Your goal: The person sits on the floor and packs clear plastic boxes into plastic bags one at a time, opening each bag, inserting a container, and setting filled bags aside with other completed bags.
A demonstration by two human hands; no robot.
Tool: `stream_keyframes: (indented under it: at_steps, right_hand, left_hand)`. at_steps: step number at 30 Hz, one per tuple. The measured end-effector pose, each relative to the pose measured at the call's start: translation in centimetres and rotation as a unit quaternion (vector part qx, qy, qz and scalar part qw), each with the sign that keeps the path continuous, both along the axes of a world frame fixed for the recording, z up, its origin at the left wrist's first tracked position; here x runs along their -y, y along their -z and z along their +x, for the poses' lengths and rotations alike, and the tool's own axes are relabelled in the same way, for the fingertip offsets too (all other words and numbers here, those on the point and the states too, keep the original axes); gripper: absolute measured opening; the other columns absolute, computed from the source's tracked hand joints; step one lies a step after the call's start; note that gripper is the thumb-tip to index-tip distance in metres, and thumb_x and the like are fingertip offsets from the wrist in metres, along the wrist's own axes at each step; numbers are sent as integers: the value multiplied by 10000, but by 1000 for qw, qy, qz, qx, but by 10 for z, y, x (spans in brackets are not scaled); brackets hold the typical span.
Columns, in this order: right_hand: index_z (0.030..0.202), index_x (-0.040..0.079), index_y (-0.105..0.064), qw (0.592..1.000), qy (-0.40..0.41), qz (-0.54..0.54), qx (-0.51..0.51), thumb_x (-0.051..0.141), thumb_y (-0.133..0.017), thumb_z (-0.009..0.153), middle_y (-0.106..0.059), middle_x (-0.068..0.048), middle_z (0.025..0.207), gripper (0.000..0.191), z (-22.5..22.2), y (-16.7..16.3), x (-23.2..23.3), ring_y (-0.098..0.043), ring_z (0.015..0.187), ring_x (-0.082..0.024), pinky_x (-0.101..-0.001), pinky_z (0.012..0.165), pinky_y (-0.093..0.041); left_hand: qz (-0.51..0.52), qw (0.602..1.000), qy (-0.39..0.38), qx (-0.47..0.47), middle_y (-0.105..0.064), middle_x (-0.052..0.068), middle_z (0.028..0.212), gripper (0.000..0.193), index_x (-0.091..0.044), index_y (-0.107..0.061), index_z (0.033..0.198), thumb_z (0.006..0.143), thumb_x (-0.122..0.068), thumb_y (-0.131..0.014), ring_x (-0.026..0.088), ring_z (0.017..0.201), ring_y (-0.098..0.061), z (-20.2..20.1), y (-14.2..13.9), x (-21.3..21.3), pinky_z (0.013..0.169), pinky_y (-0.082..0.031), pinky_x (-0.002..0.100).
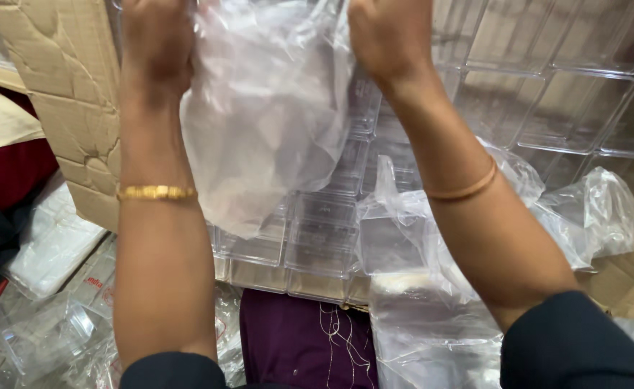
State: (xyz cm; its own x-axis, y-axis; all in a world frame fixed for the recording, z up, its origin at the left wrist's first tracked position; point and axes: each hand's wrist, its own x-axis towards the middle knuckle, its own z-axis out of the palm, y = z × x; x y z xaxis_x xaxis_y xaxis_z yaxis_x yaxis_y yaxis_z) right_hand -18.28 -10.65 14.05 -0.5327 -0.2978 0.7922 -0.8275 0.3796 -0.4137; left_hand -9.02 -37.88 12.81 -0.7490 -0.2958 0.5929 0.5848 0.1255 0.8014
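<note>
Both my hands are raised at the top of the view and grip a clear plastic bag (266, 122) by its upper edge. My left hand (157, 39) holds the bag's left side. My right hand (389, 36) holds its right side. The bag hangs down between my forearms, crumpled and see-through. Behind and below it lie stacks of clear plastic boxes (317, 245). Each wrist carries a gold bangle.
A brown cardboard carton (64, 94) stands at the left. More clear plastic boxes (562, 94) are stacked at the right, with loose plastic bags (591, 209) over them. Purple cloth (295, 338) lies below, and more packed plastic boxes (50, 245) at the lower left.
</note>
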Motion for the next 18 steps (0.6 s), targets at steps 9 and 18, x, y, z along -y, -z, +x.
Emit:
stream_keyframes:
  at_steps: [9,18]
  right_hand:
    - [888,-53,-515,985,-88,-137,65,36,-571,1052,-501,-58,761,195,76,-8,-13,-470,705,-150,-346,682,-400]
    - [949,-40,-551,933,-153,-149,289,73,-599,1042,-547,-64,800,155,20,44,-11,-516,734,-155,-336,692,-431]
  left_hand:
    - [-28,999,0,-24,-599,-51,887,187,-47,-603,973,1087,-177,-674,94,796,-529,55,13,-37,774,-453,248]
    - [152,987,38,-17,-662,-13,926,172,-29,-603,1002,1103,-167,-624,99,830,-556,25,76,-52,776,-473,296]
